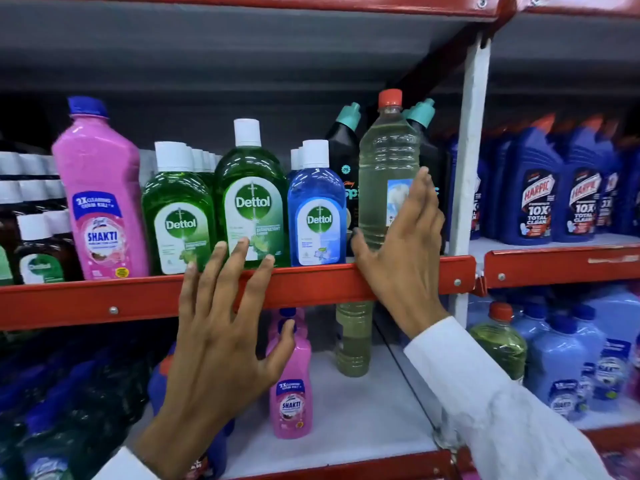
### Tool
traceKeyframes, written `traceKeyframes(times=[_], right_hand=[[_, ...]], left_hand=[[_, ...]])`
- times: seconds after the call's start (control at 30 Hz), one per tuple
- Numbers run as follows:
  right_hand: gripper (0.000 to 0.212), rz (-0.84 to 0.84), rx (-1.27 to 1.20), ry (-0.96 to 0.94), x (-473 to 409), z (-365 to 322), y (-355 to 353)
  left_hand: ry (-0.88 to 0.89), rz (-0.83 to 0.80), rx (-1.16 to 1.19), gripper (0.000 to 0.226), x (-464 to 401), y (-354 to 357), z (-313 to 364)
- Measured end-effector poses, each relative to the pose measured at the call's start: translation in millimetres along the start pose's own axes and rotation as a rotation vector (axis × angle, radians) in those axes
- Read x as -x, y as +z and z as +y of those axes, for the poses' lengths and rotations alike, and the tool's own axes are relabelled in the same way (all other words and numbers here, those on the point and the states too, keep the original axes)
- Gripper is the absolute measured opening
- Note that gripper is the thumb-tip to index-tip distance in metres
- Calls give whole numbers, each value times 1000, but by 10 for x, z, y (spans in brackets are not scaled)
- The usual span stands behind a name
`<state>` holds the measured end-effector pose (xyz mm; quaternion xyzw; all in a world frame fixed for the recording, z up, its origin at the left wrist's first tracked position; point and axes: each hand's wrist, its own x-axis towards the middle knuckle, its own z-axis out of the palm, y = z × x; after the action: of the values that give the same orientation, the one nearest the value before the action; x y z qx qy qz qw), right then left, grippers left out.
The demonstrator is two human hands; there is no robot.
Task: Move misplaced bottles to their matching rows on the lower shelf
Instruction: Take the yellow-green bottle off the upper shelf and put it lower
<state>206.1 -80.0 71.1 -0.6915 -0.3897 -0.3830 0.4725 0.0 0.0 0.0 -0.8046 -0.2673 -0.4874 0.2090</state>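
A clear bottle of pale yellow liquid with a red cap (386, 161) stands on the upper shelf among black bottles. My right hand (401, 251) is open around its lower part, fingers on its right side and thumb at its left base. A tall pink Shakti bottle (98, 199) stands at the left of the same shelf, beside green Dettol bottles (251, 199). My left hand (225, 327) is spread open in front of the red shelf edge, holding nothing. On the lower shelf stand a pink Shakti bottle (294, 386) and a pale yellow bottle (353, 341).
A blue Dettol bottle (317, 209) sits left of the yellow bottle. A white upright post (471, 174) divides the bays. Blue Harpic bottles (554, 192) fill the right bay, with light blue bottles (561, 368) below. The lower shelf's white surface (363, 420) shows bare room.
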Motion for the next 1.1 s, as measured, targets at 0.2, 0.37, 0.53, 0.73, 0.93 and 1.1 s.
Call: traceKeyframes(times=[0.2,0.37,0.53,0.73,0.93,1.1], right_hand=[[128,-53,-94,235,-310,79,76],[102,-1,-140,249,-469,161,51],[91,245,-201,155,-473,74,-145],[96,341,-306,103,-366,-45,-715],[95,130,-455,171,483,189,-920],[99,27,-439,291,1338,405,-588]], left_hand=[[30,-13,38,77,47,249,-89],[37,42,64,78,50,326,-142],[39,65,81,78,52,359,-139],[43,60,82,75,54,317,-136],[-16,62,81,69,33,246,-54],[-46,59,99,66,11,202,-9]])
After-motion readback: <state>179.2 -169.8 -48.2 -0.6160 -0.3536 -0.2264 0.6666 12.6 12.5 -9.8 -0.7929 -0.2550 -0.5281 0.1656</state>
